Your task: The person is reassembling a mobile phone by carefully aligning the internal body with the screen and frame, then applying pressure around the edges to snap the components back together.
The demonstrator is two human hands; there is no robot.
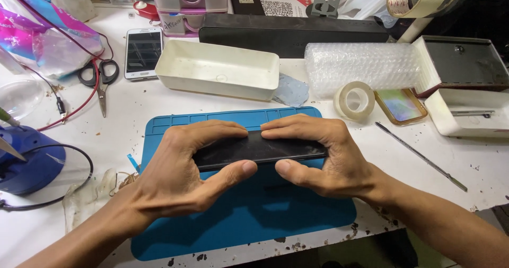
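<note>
Risk first. The black phone (258, 150) is pinched along its long edges by fingertips only, lifted just off the blue work mat (244, 220). Judged from this grip, too much squeeze from both sides could bow the slab or crack its glass face; too little and it could slip and drop flat onto the mat. The drop would be short and the mat looks soft, so damage there seems unlikely. A slide toward the near edge of the desk (477, 167) would be worse, since the mat overhangs close to that edge.

Left hand (175, 178): curled, not clenched. Fingers lie along the far long edge of the phone, thumb presses the near edge. It is grasping the phone's left half.

Right hand (328, 156): same posture mirrored. Fingers on the far edge meet the left fingertips near the middle; thumb on the near edge, tip just apart from the left thumb. It grasps the right half.

Phone sits over the middle of the mat, toward the mat's far edge, long axis running left to right.

Around it:
- white tray (217, 69), just beyond the mat's far edge
- tape roll (354, 100), near the mat's far right corner
- thin metal tool (421, 156), lying to the right of the mat
- scissors (101, 77), toward the desk's left side
- white phone (143, 52), beside the tray's left end
</note>
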